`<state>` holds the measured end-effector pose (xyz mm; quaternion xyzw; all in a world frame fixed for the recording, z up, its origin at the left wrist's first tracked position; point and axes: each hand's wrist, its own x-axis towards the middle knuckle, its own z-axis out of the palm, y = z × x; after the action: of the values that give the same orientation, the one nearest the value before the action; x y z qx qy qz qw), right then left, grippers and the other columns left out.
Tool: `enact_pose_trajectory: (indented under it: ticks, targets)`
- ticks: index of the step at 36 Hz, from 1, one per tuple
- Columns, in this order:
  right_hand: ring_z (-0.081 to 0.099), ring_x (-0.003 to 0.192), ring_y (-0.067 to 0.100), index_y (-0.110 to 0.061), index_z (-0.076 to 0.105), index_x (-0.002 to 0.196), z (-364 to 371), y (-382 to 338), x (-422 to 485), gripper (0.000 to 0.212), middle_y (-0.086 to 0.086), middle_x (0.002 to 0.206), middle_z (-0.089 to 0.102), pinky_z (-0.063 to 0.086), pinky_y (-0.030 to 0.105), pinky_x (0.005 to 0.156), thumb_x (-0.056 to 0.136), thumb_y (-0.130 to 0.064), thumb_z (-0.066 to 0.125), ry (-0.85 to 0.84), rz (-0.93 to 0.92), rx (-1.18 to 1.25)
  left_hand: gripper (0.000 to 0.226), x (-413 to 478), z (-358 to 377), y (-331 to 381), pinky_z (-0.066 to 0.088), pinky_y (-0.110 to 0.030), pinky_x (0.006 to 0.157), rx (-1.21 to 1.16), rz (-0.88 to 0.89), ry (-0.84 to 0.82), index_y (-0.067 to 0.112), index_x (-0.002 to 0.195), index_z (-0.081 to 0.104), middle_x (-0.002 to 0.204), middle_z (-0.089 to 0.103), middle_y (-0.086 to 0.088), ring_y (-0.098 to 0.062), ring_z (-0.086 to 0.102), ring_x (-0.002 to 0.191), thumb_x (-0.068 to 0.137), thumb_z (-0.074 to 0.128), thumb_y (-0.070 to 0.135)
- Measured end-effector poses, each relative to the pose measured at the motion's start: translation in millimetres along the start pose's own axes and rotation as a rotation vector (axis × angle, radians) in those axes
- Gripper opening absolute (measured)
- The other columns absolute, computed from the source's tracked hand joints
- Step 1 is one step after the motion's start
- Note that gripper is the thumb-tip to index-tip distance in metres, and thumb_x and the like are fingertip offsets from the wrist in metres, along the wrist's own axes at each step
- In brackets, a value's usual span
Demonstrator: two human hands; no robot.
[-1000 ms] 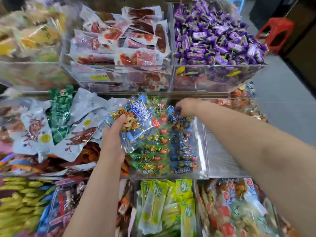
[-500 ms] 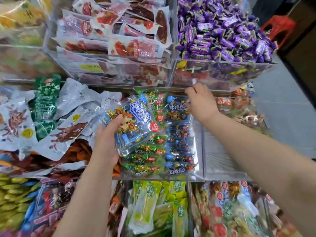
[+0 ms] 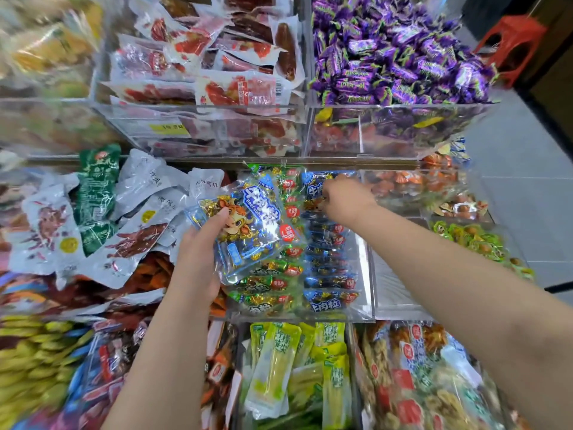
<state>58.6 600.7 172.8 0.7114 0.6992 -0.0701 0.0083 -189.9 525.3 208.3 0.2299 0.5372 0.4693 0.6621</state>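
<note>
My left hand (image 3: 198, 262) grips a blue beef-cube snack bag (image 3: 248, 225) with a cartoon cow, thumb across its front, just left of a clear bin (image 3: 366, 274). That bin holds a row of green snack bags (image 3: 273, 283) and a row of blue snack bags (image 3: 331, 274), standing upright. My right hand (image 3: 344, 200) reaches into the back of the blue row with curled fingers on the rearmost blue bag (image 3: 313, 189). Whether the fingers pinch it is hidden.
Clear bins above hold red sausage packs (image 3: 217, 66) and purple candies (image 3: 397, 57). Silver and green pouches (image 3: 124, 206) lie to the left, yellow-green packs (image 3: 288, 367) below, orange sweets (image 3: 428, 184) to the right. A red stool (image 3: 511, 41) stands on the grey floor.
My right hand rose to the front of the upper bin, then dropped back onto the rear of the blue row. My left hand kept holding the blue bag.
</note>
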Motion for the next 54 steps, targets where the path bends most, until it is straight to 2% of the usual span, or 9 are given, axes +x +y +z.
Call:
enact_pose_trajectory:
  ticks: [6, 11, 15, 23, 32, 37, 42, 50, 54]
  targets:
    - [0.063, 0.065, 0.005, -0.025, 0.067, 0.082, -39.1, -26.3, -51.8, 0.018, -0.012, 0.065, 0.068, 0.053, 0.018, 0.06, 0.082, -0.043, 0.067, -0.276, 0.127, 1.396, 0.041, -1.6, 4.3, -12.4, 0.059, -0.037, 0.068, 0.047, 0.077, 0.019, 0.009, 0.105, 0.063, 0.091, 0.075, -0.008, -0.024, 0.073, 0.08, 0.073, 0.076, 0.031]
    - [0.056, 0.077, 0.002, -0.026, 0.049, 0.128, -33.3, -38.1, -78.2, 0.076, -0.008, 0.114, 0.059, 0.04, 0.015, 0.055, 0.064, -0.057, 0.075, -0.389, 0.079, 1.137, 0.061, -5.5, 17.5, -22.2, 0.054, -0.039, 0.081, 0.155, 0.101, 0.031, 0.021, 0.105, 0.062, 0.095, 0.076, 0.005, -0.015, 0.071, 0.089, 0.057, 0.086, 0.05]
    - [0.056, 0.079, 0.015, -0.022, 0.052, 0.118, -37.1, -27.8, -85.3, 0.049, 0.006, 0.106, 0.058, 0.045, 0.027, 0.065, 0.076, -0.033, 0.075, -0.347, 0.119, 1.163, 0.108, -13.0, 24.0, -20.4, 0.039, -0.048, 0.106, 0.199, 0.06, 0.11, 0.014, 0.137, 0.044, 0.135, 0.056, -0.003, -0.022, 0.053, 0.124, 0.05, 0.071, 0.072]
    - [0.053, 0.094, 0.012, -0.024, 0.057, 0.12, -100.0, 29.1, -52.7, 0.053, -0.009, 0.109, 0.056, 0.042, 0.024, 0.081, 0.072, -0.031, 0.079, 0.031, 0.041, 0.515, 0.072, -8.6, 5.0, -19.8, 0.029, -0.035, 0.108, 0.08, 0.019, 0.183, 0.021, 0.15, 0.027, 0.149, 0.036, 0.005, -0.012, 0.037, 0.133, 0.09, 0.059, 0.046]
    - [0.057, 0.109, 0.029, -0.015, 0.052, 0.126, -52.5, -9.6, 1.5, 0.041, 0.009, 0.123, 0.058, 0.047, 0.034, 0.081, 0.087, -0.016, 0.062, -0.209, -0.055, -0.162, 0.086, -11.9, -3.1, -18.5, 0.039, -0.052, 0.106, 0.05, -0.019, 0.147, 0.021, 0.139, 0.047, 0.136, 0.056, -0.003, -0.026, 0.054, 0.124, 0.064, 0.066, 0.057]
    - [0.051, 0.109, 0.032, -0.012, 0.049, 0.123, -18.8, -0.2, 8.6, 0.042, 0.014, 0.119, 0.053, 0.044, 0.036, 0.079, 0.083, -0.001, 0.053, -0.083, -0.045, -0.164, 0.096, -10.2, -14.9, -19.9, 0.037, -0.052, 0.108, -0.024, -0.021, 0.144, 0.026, 0.136, 0.051, 0.137, 0.056, -0.002, -0.027, 0.052, 0.126, 0.052, 0.065, 0.069]
    - [0.043, 0.103, 0.034, -0.006, 0.045, 0.117, -6.7, 4.8, -3.0, 0.047, 0.017, 0.117, 0.045, 0.038, 0.04, 0.079, 0.074, -0.004, 0.063, 0.261, -0.046, -0.226, 0.048, -6.8, -17.0, -23.3, 0.045, -0.051, 0.103, -0.03, -0.049, 0.137, 0.021, 0.132, 0.056, 0.124, 0.066, -0.005, -0.026, 0.064, 0.111, 0.094, 0.051, 0.049]
    - [0.053, 0.1, 0.031, -0.004, 0.054, 0.106, 17.9, 8.2, -4.5, 0.022, 0.015, 0.11, 0.052, 0.045, 0.034, 0.081, 0.084, -0.005, 0.054, -0.1, -0.133, 0.067, 0.039, -5.9, -2.0, -23.4, 0.055, -0.034, 0.073, -0.031, -0.021, 0.085, 0.022, 0.106, 0.066, 0.096, 0.076, 0.0, -0.017, 0.073, 0.086, 0.099, 0.039, 0.049]
    - [0.051, 0.099, 0.028, -0.008, 0.052, 0.096, 14.2, 3.3, 2.9, 0.015, 0.011, 0.103, 0.049, 0.044, 0.034, 0.08, 0.083, -0.002, 0.054, -0.125, -0.074, 0.118, 0.037, -7.0, 2.2, -20.9, 0.053, -0.041, 0.089, -0.006, -0.036, 0.054, 0.02, 0.111, 0.064, 0.11, 0.073, -0.006, -0.021, 0.07, 0.098, 0.101, 0.037, 0.045]
